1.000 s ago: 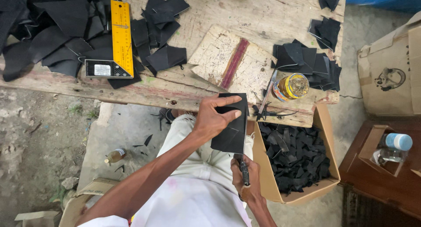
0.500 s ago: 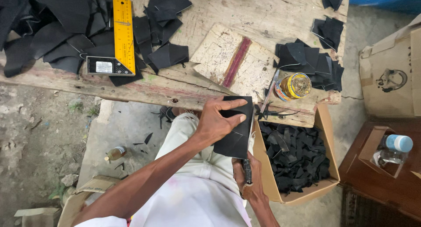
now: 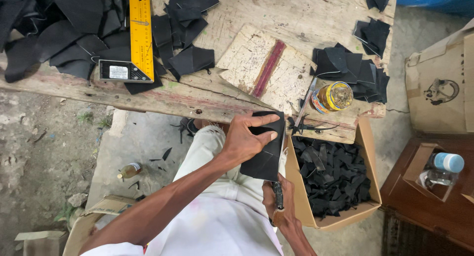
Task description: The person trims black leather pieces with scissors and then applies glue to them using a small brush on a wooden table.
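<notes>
Above our lap, the wooden bench (image 3: 306,9) carries a yellow square (image 3: 140,36) and jar (image 3: 335,96). Our left hand (image 3: 244,140) pinches the black sheet (image 3: 269,152); our right hand (image 3: 279,201) grips a knife (image 3: 277,194) beneath it.

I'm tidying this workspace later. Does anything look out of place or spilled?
Black offcuts and a small bottle lie on the ground below the wooden bench. The cutting board sits askew.

One yellow square ruler (image 3: 140,36), one jar (image 3: 335,97), two plastic bottles (image 3: 443,169), one scarred wooden board (image 3: 264,68).
</notes>
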